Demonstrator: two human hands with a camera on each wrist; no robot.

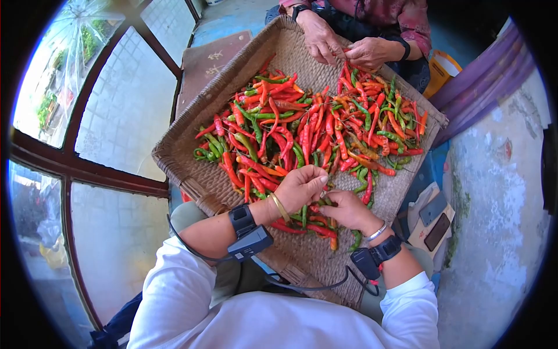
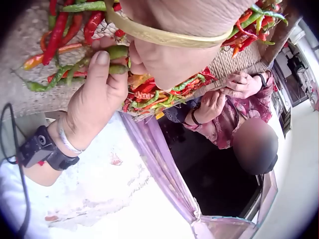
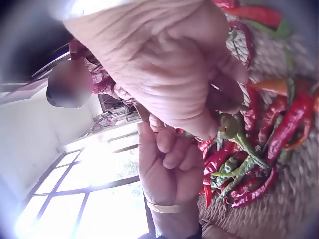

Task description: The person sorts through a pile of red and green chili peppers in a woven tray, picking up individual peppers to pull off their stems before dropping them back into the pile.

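Observation:
Red, orange and green chili peppers (image 1: pixel 285 134) lie heaped in a woven tray (image 1: pixel 226 180). My left hand (image 1: pixel 299 189), with a gold bangle, hovers over the near part of the heap; its fingers curl toward the palm in the right wrist view (image 3: pixel 172 169), and nothing shows in them. Beside it, my right hand (image 1: pixel 349 210) has its thumb and fingers round green peppers (image 2: pixel 117 53), whose ends stick out in the left wrist view. A green stem end (image 3: pixel 229 126) shows at its fingertips in the right wrist view. The left fingertips are hidden in the left wrist view.
Across the tray, another person's two hands (image 1: pixel 322 42) are close together over the peppers. A framed window (image 1: pixel 119 99) stands on the left, a wall (image 1: pixel 500 203) on the right. Two phones (image 1: pixel 433 210) lie right of the tray; a purple curtain (image 1: pixel 482 87) hangs behind.

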